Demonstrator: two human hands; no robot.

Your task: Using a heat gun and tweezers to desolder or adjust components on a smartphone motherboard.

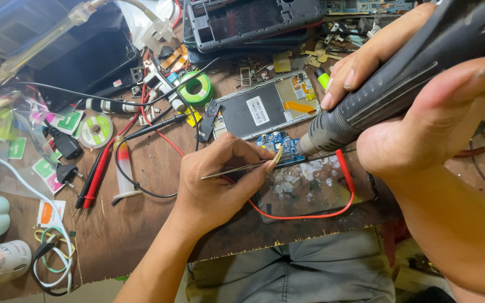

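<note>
From the head view, I look down on a worn brown wooden surface [141, 224] crowded with repair clutter. At the far edge sit stacked dark phone frames [254, 22]. Near them lie a green solder spool [197, 88], a second flat spool [96, 130], red and black probe leads [94, 179], black plugs, a white cable [40, 207] and coloured packets on the left. An opened phone [262, 109], back off, lies in the middle. Grey trousers show below the surface edge.

My left hand [220, 185] has its grip closed on thin metal tweezers [242, 167], pinched between thumb and fingers, the tips pointing right at a small blue circuit board [279, 147]. The board lies just beyond the fingertips, between the opened phone and a dark glass-like pad [310, 191] looped by a red wire [304, 215].

My right hand [422, 123] has its grip wrapped fully round a dark ribbed hot-air tool [399, 84]. Its nozzle slants down-left, ending just beside the board's right edge.
</note>
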